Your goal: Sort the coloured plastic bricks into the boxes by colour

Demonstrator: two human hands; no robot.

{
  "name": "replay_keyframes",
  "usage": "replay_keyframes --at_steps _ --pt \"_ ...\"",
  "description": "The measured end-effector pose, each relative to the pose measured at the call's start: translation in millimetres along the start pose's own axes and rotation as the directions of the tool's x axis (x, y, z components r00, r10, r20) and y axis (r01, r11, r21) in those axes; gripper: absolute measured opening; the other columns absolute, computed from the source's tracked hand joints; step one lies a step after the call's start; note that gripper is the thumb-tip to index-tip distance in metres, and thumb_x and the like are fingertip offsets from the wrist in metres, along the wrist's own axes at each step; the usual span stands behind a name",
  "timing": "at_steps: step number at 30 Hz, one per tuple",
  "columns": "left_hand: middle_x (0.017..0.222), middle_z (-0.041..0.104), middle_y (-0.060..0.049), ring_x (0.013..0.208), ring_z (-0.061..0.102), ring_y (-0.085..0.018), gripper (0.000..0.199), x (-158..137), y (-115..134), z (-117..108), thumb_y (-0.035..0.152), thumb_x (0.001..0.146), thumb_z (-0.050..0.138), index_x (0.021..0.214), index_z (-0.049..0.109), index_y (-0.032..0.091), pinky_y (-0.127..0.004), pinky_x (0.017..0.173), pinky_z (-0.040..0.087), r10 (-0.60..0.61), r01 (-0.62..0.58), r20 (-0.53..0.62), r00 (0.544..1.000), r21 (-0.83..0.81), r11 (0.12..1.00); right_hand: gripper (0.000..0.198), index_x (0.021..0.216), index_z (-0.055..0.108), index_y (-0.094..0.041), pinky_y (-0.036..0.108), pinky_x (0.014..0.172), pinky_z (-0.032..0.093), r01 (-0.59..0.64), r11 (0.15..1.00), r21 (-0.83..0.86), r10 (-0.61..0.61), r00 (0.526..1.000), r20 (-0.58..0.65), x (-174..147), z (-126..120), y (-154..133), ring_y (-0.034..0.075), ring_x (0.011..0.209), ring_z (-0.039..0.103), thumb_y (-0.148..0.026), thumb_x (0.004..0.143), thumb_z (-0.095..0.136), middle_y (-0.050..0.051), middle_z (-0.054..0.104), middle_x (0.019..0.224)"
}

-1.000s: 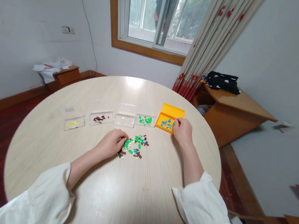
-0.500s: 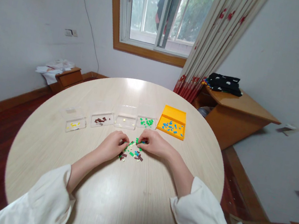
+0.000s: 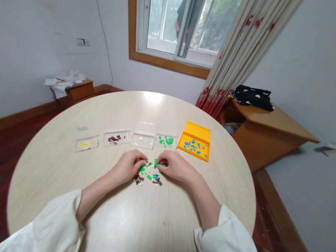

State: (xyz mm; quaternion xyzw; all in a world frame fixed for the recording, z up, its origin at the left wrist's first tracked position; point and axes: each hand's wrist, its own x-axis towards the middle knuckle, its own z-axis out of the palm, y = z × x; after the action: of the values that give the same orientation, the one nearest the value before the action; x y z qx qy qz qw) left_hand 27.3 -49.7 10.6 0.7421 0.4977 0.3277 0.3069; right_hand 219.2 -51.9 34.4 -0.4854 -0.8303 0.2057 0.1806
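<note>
A loose pile of small toy bricks (image 3: pixel 149 177) in green, brown, cream and blue lies on the round table between my hands. At the pile's upper left, my left hand (image 3: pixel 131 166) has thumb and fingertips closed together; any piece between them is too small to make out. My right hand (image 3: pixel 173 165) bends over the upper right of the pile, its thumb and fingers pinched by some green bricks (image 3: pixel 156 162). Whatever it holds is hidden by the fingers.
Behind the pile stand open clear boxes of yellow bricks (image 3: pixel 86 144), brown bricks (image 3: pixel 115 138), cream bricks (image 3: pixel 141 138) and green bricks (image 3: pixel 166 141). An orange box (image 3: pixel 198 129) holding blue bricks sits at the right end. All rest on the pale table (image 3: pixel 140 230).
The whole view has shifted slightly, so everything appears a little lower and further right. Both hands stay over the pile with only small finger movements.
</note>
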Motion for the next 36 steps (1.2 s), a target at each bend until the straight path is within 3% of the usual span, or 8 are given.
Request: replay_keyframes --at_steps 4,8,10,14,19,28,36 --pt "0.065 0.065 -0.003 0.062 0.056 -0.014 0.01 3.6 1.9 0.1 0.022 0.069 0.061 0.068 0.067 0.014 -0.026 0.063 0.042 -0.124 0.113 -0.008 0.992 -0.349 0.93 0.015 0.077 0.069 -0.014 0.022 0.066 0.039 0.017 0.999 -0.049 -0.016 1.0 0.021 0.0 -2.4 -2.7 0.012 0.069 0.053 -0.008 0.07 0.057 0.004 0.063 0.074" --pt "0.055 0.061 0.0 0.054 0.056 -0.011 0.018 4.1 5.3 -2.4 0.026 0.06 0.073 0.069 0.065 0.012 -0.026 0.061 0.043 -0.253 0.246 0.098 0.962 -0.709 0.66 0.015 0.078 0.068 -0.013 0.022 0.067 0.039 0.019 0.998 -0.068 -0.017 0.999 0.03 0.9 -2.6 -5.1 0.013 0.073 0.053 -0.006 0.071 0.057 0.005 0.062 0.076" --pt "0.056 0.063 -0.001 0.055 0.058 -0.011 0.026 3.6 6.8 -4.7 0.027 0.055 0.078 0.071 0.065 0.011 -0.025 0.062 0.045 -0.278 0.287 0.155 0.948 -0.793 0.537 0.015 0.079 0.067 -0.013 0.022 0.07 0.039 0.035 0.998 -0.061 -0.033 0.999 0.029 1.4 -1.0 -4.6 0.013 0.075 0.053 -0.006 0.072 0.056 0.005 0.062 0.078" --pt "0.062 0.067 -0.003 0.06 0.063 -0.012 0.033 2.9 8.7 -8.6 0.022 0.048 0.084 0.073 0.066 0.01 -0.025 0.068 0.048 -0.311 0.356 0.237 0.92 -0.836 0.417 0.014 0.079 0.068 -0.014 0.024 0.073 0.04 0.045 0.999 -0.023 -0.045 0.999 0.025 2.6 3.3 -1.7 0.014 0.078 0.055 -0.008 0.074 0.057 0.005 0.063 0.08" --pt "0.069 0.07 -0.006 0.067 0.066 -0.014 0.025 2.8 9.2 -10.8 0.014 0.053 0.081 0.074 0.067 0.01 -0.028 0.078 0.05 -0.32 0.424 0.317 0.893 -0.833 0.356 0.013 0.077 0.066 -0.015 0.024 0.072 0.04 0.049 0.999 -0.014 -0.049 0.998 0.029 2.4 3.2 -1.9 0.014 0.075 0.054 -0.007 0.075 0.056 0.004 0.061 0.077" --pt "0.071 0.071 -0.008 0.068 0.067 -0.015 0.02 4.3 7.2 -10.0 0.009 0.057 0.076 0.076 0.068 0.008 -0.033 0.083 0.051 -0.324 0.39 0.277 0.905 -0.844 0.368 0.01 0.085 0.06 -0.015 0.028 0.079 0.04 0.047 0.999 0.021 -0.044 0.989 -0.138 1.9 -1.6 2.3 0.015 0.085 0.053 -0.01 0.082 0.052 0.005 0.061 0.086" --pt "0.077 0.07 -0.009 0.072 0.067 -0.014 0.016 5.0 12.0 -12.9 0.0 0.065 0.068 0.078 0.067 0.007 -0.029 0.085 0.053 -0.395 0.392 0.27 0.878 -0.879 0.271 0.013 0.084 0.063 -0.016 0.024 0.07 0.044 0.026 0.978 0.206 0.027 0.968 -0.251 6.4 0.5 0.2 0.012 0.072 0.058 -0.012 0.082 0.05 0.002 0.065 0.077"
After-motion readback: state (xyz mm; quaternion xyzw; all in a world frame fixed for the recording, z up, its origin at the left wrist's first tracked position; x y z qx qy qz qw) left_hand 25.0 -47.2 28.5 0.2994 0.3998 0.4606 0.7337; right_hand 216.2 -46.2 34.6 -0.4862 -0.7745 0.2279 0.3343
